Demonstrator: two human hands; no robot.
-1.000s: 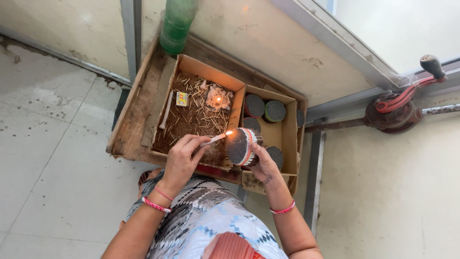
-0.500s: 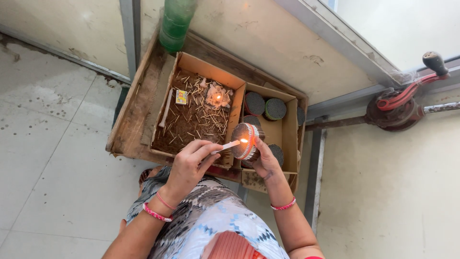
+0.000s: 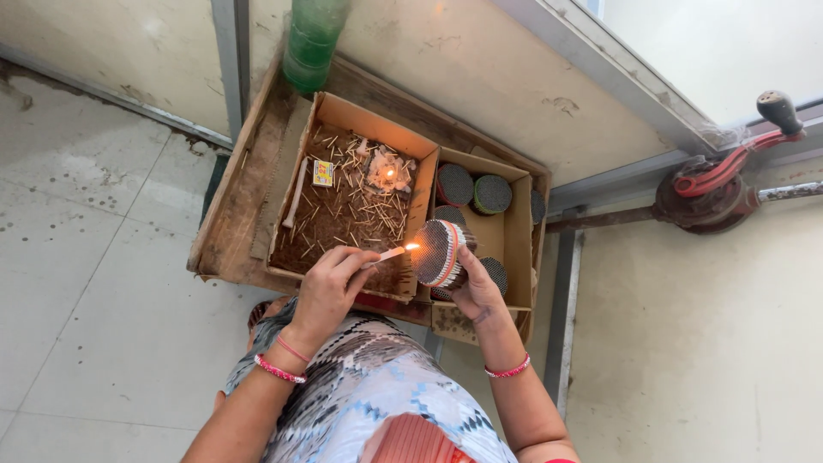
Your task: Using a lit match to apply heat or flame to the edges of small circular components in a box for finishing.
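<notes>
While the left hand (image 3: 330, 287) reaches forward from a bent wrist, its fingertips pinch a lit matchstick (image 3: 390, 254) whose flame sits right at the face of a round bundle of sticks (image 3: 437, 252). That bundle is banded in red and white, tilted on edge, and grasped from below and behind by the right hand (image 3: 476, 287), whose fingers curl around its rim. Both forearms rise from the bottom of the view, each wrist wearing a red bangle, and the two hands stand close together with only the match between them.

Bundle and flame hover over the seam between two open cardboard boxes: the left box (image 3: 291, 210) is littered with loose sticks and holds a small matchbox (image 3: 323, 173) and a tiny burning lamp (image 3: 388, 171); the right box (image 3: 514, 223) holds more round bundles (dark faces up) packed near its far wall. Both boxes sit in a shallow wooden tray (image 3: 231, 214) with raised edges, pushed against the wall beneath a green bottle (image 3: 313, 39). Bare tiled floor (image 3: 94, 257) spreads wide to the left; a metal post (image 3: 561, 317) and a red-handled pump (image 3: 720, 180) crowd the right side
</notes>
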